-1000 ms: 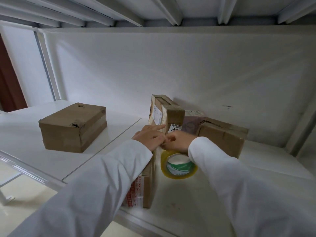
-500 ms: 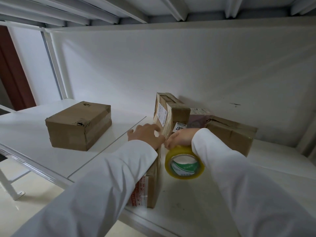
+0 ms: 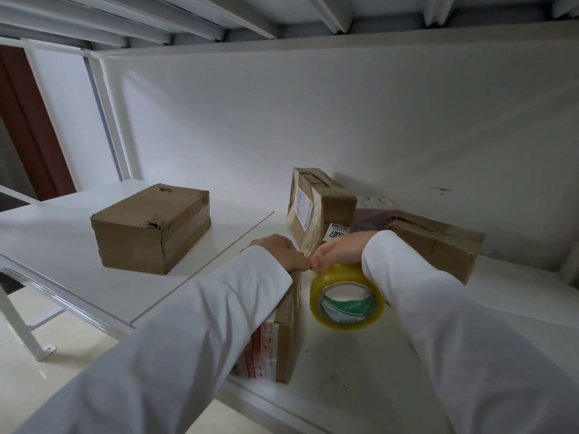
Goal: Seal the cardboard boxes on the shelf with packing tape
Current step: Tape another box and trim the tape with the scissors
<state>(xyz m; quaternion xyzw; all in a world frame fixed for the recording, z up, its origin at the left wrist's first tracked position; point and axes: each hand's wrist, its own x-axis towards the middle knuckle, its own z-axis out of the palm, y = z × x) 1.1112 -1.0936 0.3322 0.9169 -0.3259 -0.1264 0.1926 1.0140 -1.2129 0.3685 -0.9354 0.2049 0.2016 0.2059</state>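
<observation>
The white shelf [image 3: 360,364] carries four cardboard boxes. Largest in view is the box at the left [image 3: 150,227], lying flat and well apart from both hands. At the back stand an upright box with labels [image 3: 316,208] and, just right of it, a tilted box against the wall [image 3: 438,242].

The box being worked on [image 3: 286,333] lies at the front edge, mostly hidden under the left sleeve; its long axis seems to run from the shelf's front edge away toward the back wall. The tape roll [image 3: 347,297] hangs just right of that box's far end, its open core facing the camera.

The right hand [image 3: 341,250] grips the roll from above, fingers curled over its rim. The left hand [image 3: 282,253] lies knuckles-up on the box's far top corner, touching the right hand's fingertips; whether it pinches the tape end cannot be told.

As I judge it, the coming move turns on this: the roll sits at the far end, so the strip must be drawn back along the box's length toward the person, the left hand anchoring.
</observation>
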